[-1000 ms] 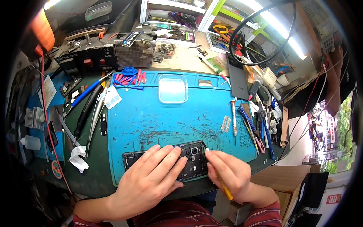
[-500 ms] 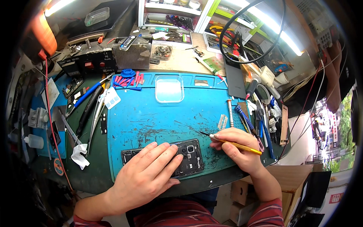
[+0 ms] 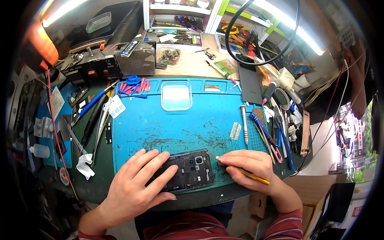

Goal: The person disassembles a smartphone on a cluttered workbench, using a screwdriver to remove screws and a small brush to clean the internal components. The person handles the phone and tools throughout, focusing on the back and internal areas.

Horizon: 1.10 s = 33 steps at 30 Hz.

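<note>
The phone point(image 3: 188, 174) lies at the near edge of the blue mat point(image 3: 180, 130) on the bench point(image 3: 102, 186), its dark inner side up and its camera lenses point(image 3: 197, 161) toward the right end. The left hand point(image 3: 138, 182) rests on the phone's left part, palm down with fingers spread, clenching nothing. The right hand point(image 3: 248, 170) grasps a thin tool with a yellow handle point(image 3: 254, 177); its tip points at the phone's far right corner, though whether it touches is hard to tell. A clear plastic box point(image 3: 176, 96) sits farther back on the mat, and a screwdriver point(image 3: 244, 128) lies to the right.
</note>
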Tool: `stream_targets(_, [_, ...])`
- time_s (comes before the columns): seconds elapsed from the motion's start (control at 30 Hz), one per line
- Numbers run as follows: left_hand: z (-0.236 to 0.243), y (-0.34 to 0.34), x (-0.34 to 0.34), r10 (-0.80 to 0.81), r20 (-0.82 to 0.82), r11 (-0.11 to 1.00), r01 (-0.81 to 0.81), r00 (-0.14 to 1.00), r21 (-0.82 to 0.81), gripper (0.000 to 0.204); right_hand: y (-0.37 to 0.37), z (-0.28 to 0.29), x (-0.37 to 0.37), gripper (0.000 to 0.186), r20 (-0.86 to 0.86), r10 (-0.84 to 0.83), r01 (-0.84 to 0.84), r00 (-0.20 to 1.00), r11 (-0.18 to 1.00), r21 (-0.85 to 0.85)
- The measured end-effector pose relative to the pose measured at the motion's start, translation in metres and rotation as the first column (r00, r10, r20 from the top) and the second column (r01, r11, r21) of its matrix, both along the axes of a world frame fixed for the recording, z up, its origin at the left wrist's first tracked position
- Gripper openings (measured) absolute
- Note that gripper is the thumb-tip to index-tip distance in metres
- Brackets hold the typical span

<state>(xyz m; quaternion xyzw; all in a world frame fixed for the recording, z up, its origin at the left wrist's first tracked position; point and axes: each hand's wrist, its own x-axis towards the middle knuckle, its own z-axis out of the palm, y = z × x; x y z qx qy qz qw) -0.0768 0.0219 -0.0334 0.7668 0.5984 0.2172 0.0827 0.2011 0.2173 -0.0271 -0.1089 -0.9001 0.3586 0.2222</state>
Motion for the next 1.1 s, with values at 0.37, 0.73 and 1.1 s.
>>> stream_targets(0.37, [0.001,0.002,-0.001,-0.006,0.017,1.000,0.006,1.000,-0.004,0.070,0.001,0.008,-0.005,0.029,0.043,-0.011,0.010,0.999,1.000,0.019])
stream_targets(0.73, [0.010,0.011,-0.017,-0.075,-0.015,0.995,0.074,0.997,-0.068,0.071,0.042,0.016,-0.009,0.020,0.182,0.108,-0.024,0.977,0.911,-0.411])
stream_targets(1.1, [0.009,0.009,-0.014,-0.031,-0.070,0.997,0.027,0.997,-0.068,0.065,0.050,0.016,-0.017,0.020,0.202,0.153,-0.031,0.967,0.863,-0.504])
